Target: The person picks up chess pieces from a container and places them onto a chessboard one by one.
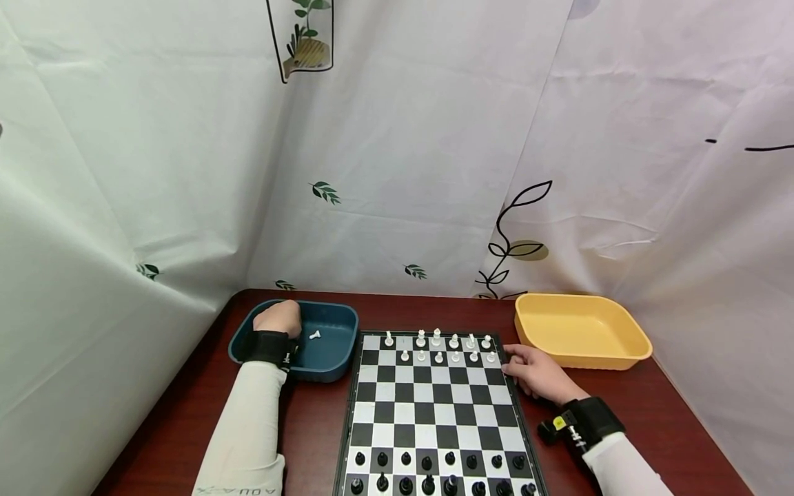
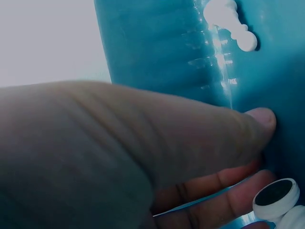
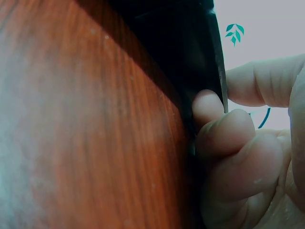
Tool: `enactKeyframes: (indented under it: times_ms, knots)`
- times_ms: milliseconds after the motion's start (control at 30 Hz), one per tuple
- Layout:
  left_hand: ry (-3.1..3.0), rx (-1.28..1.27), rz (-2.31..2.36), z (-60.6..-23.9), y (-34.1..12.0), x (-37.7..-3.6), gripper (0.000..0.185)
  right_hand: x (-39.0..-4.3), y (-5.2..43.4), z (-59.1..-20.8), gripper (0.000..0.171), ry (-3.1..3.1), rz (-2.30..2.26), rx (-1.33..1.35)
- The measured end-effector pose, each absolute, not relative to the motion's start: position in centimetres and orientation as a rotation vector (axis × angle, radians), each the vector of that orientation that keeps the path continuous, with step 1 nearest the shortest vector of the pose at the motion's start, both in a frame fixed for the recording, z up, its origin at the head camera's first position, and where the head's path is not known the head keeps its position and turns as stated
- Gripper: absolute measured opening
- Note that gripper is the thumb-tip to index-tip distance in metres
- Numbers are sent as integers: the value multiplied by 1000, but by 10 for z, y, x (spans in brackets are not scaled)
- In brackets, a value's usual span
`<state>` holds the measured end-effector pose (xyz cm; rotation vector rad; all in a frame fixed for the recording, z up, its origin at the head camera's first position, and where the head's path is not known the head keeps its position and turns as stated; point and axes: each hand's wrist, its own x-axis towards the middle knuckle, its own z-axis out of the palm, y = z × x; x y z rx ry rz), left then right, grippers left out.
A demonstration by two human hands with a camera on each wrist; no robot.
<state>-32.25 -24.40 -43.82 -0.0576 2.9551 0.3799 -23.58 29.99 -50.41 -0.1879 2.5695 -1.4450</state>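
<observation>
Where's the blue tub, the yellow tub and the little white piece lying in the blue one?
blue tub (image 1: 338, 324), head view, right-hand rim.
yellow tub (image 1: 579, 329), head view, bare inside floor.
white piece (image 1: 315, 336), head view, middle of its body.

In the head view the left hand (image 1: 280, 318) hides its own fingers inside the blue tray (image 1: 338, 329). The chessboard (image 1: 434, 406) runs off the frame at 6 o'clock, cutting the nearest black pieces (image 1: 428, 483). At 5 o'clock in the left wrist view, 1 white piece (image 2: 279, 200) is cropped.
</observation>
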Motion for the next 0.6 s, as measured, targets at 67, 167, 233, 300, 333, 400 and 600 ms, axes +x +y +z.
enactKeyframes:
  times_ms: [67, 167, 233, 300, 333, 400, 600]
  knots:
    - [2958, -55, 386, -439, -245, -324, 43, -236, 300, -504, 62, 2571, -1444, -189]
    - [2956, -57, 402, -440, -246, -325, 48, -236, 300, -505, 62, 2574, -1443, -189]
    - [2957, -63, 406, -440, -247, -324, 48, -236, 300, -505, 62, 2573, -1442, -188]
    - [2960, -71, 403, -440, -249, -323, 46, -236, 300, -505, 63, 2571, -1441, -185]
    - [2963, -79, 397, -440, -250, -322, 44, -236, 300, -505, 64, 2568, -1442, -183]
    - [2972, -90, 391, -439, -251, -321, 40, -235, 300, -505, 64, 2563, -1445, -183]
    - [2967, -88, 407, -436, -255, -319, 41, -236, 300, -505, 64, 2565, -1448, -184]
